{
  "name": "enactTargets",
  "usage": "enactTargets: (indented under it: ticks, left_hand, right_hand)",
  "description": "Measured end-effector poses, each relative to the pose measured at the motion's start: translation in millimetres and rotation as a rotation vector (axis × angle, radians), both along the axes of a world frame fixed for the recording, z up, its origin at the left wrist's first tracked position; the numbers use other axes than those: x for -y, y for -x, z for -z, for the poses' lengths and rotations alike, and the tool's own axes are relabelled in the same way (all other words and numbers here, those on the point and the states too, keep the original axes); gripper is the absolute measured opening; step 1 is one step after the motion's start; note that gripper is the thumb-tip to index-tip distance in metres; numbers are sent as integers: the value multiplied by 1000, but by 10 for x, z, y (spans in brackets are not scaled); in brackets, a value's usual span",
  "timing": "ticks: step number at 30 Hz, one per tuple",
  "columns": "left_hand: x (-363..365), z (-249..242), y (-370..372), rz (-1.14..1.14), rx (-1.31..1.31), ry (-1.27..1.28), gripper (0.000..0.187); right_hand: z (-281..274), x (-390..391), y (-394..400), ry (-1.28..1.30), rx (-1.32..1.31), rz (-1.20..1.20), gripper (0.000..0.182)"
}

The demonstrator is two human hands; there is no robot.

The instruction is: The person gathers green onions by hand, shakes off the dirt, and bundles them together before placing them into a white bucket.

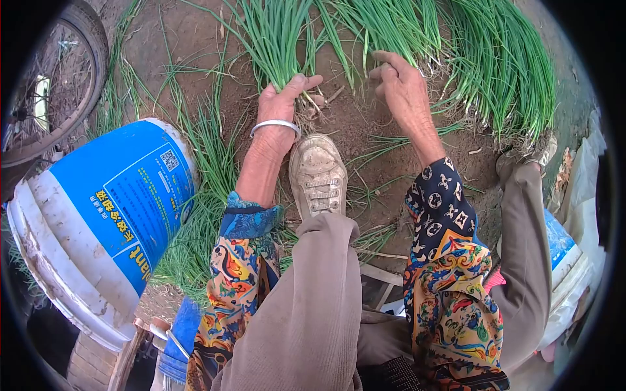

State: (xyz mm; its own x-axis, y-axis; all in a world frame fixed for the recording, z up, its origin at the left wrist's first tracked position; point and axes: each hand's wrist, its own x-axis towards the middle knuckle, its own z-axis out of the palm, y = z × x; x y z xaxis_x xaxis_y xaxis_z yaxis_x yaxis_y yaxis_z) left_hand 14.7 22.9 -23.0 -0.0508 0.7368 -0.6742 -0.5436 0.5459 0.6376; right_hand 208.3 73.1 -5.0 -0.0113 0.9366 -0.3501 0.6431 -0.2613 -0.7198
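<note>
My left hand (282, 107), with a pale bangle on the wrist, is closed around the root end of a bunch of scallions (274, 42). Their green leaves point away from me, and the stringy roots hang just beyond my shoe. To the right, my right hand (403, 88) is held over the soil with its fingers partly bent and apart, and I see nothing gripped in them. Its fingertips are close to loose scallions (372, 29) lying on the ground. A larger pile of scallions (505, 72) with white, soil-covered roots lies farther right.
A blue and white plastic bucket (124, 202) lies tilted on the left, below a bicycle wheel (81, 72). More green stalks (212, 150) are strewn beside it. My shoe (318, 176) stands between my hands. Clear plastic sheeting (583, 189) and another bucket (557, 244) are at the right.
</note>
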Motion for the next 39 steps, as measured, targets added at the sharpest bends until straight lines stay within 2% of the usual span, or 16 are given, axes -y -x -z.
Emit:
enactTargets:
  ticks: [2, 3, 6, 7, 10, 12, 14, 18, 21, 25, 28, 31, 34, 36, 37, 39]
  left_hand:
    - [26, -6, 138, -55, -94, 64, 20]
    - [55, 8, 205, -89, -135, 71, 20]
    - [112, -2, 291, -151, -155, 73, 20]
    - [135, -12, 290, -163, -158, 81, 20]
    - [181, -37, 220, -159, -168, 66, 19]
    - [180, -97, 142, -121, -155, 42, 19]
    - [161, -133, 73, -125, -127, 53, 22]
    - [178, -133, -34, -75, -82, 51, 28]
    - [171, -150, -112, -42, -26, 81, 32]
    - [174, -191, -35, -88, -99, 69, 30]
    - [161, -304, 43, -94, 71, -25, 29]
    - [160, -253, 35, -71, 30, -16, 27]
    - [175, -156, -61, -30, 11, -21, 27]
    - [180, -161, -122, -3, 36, -18, 28]
    - [178, -199, -155, 3, -4, 33, 29]
    - [184, -193, -89, 54, -29, 68, 30]
  right_hand:
    - [-73, -3, -149, -1, -38, 84, 37]
    - [-18, -8, -211, -106, 22, 84, 33]
    - [-3, 6, -198, -274, 220, -1, 26]
    - [19, 18, -132, -322, 171, -4, 19]
    - [-22, 95, 148, -162, 122, -150, 18]
    - [38, 147, 277, -97, 333, -220, 24]
    - [95, 137, 270, -65, 296, -210, 27]
    - [-139, 243, 365, 25, -34, -82, 26]
    - [-226, 423, 445, 16, -180, -217, 22]
    - [-112, 245, 247, -228, 85, -41, 20]
    - [143, 61, 16, -278, 372, -44, 22]
    - [83, 64, 41, -126, 235, -64, 23]
    - [-206, 317, 285, -2, -98, -112, 22]
    - [-246, 512, 368, -57, -134, -235, 20]
    - [-204, 583, 387, -170, -148, -227, 18]
    - [-312, 506, 309, -146, -140, -197, 17]
